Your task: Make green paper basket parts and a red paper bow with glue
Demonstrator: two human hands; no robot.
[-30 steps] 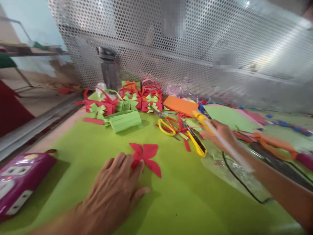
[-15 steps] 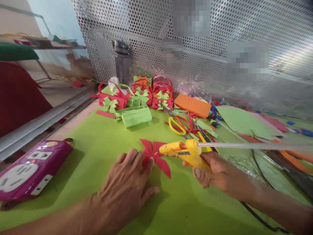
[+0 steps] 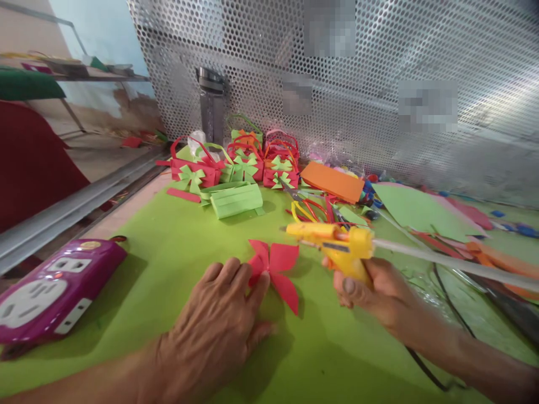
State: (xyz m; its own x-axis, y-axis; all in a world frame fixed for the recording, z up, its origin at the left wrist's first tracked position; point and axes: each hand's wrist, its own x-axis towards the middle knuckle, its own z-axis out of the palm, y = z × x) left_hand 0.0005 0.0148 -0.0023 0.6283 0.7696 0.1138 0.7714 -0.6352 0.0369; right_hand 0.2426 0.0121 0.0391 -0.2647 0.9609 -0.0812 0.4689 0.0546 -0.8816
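Note:
A red paper bow (image 3: 283, 264) with pointed, spread-out tails lies on the green table (image 3: 177, 247). My left hand (image 3: 221, 314) rests at its left side, the fingers bent over the bow's left part and the index fingertip near its centre. Those fingers partly hide the bow. My right hand (image 3: 379, 292) grips a yellow hot glue gun (image 3: 337, 241) by the handle. Its nozzle points left, above and behind the bow, clear of the paper. From the back of the gun a long translucent glue stick (image 3: 438, 258) sticks out.
Behind stand small red paper baskets (image 3: 197, 171) with green bows, and a folded green paper piece (image 3: 236, 200). Scissors (image 3: 305, 210), orange paper (image 3: 332, 180) and green sheets (image 3: 425, 207) lie at right. A purple power strip (image 3: 63, 292) sits left, a bottle (image 3: 211, 106) behind.
The glue gun has moved up and to the right, away from the bow's centre. My left hand stays on the bow.

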